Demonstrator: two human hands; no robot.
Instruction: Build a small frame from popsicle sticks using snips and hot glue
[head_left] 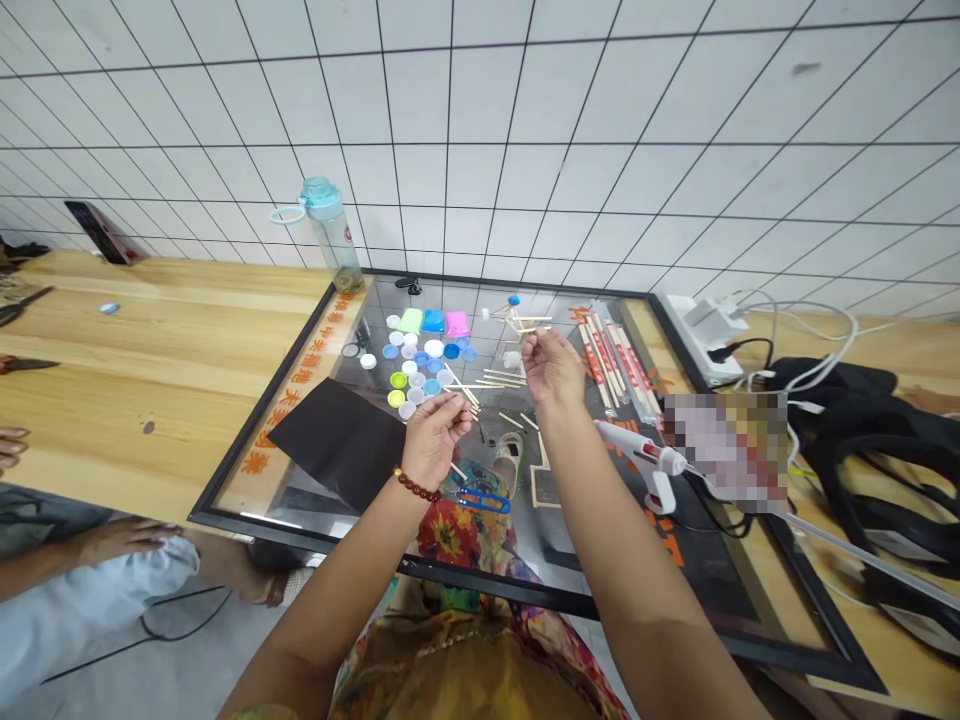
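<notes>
Thin, straight pale-wood sticks [504, 379] lie loose, more than half a dozen, between two bare hands on one glossy, black-framed panel [262, 400]. The left hand [437, 432] pinches its fingertips together beside several sticks; the right hand [553, 368] pinches likewise near a small stick frame [517, 325]. I cannot tell whether either grips a stick. Around them: over a dozen round plastic caps [434, 348], three soft square packets, green [410, 321], blue [433, 321] and pink [457, 324], one smooth black sheet [341, 440], one white glue gun [641, 455].
</notes>
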